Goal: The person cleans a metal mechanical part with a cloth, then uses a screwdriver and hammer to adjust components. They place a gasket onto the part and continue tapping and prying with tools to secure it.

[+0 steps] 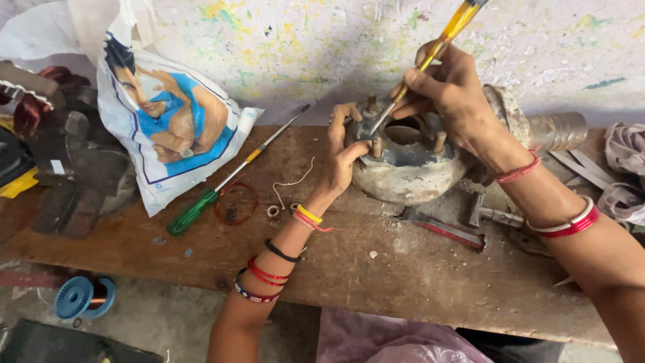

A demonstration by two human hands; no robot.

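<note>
A round, dusty metal motor part (403,168) is set on the wooden bench (376,269), near the wall. It is gripped at its left rim by the left hand (342,158), with the fingers curled over the edge. A screwdriver with a yellow handle (430,60) is held tight in the right hand (450,101), and its tip is pushed down inside the part, beside the short posts (four can be seen). The tip could slip off if it is pushed too hard, and the left fingers close by could be poked. The part could also be rocked or turned if the left grip is loosened. A green screwdriver (222,185) and a small coil of copper wire (235,203) are left lying on the bench nearby.
</note>
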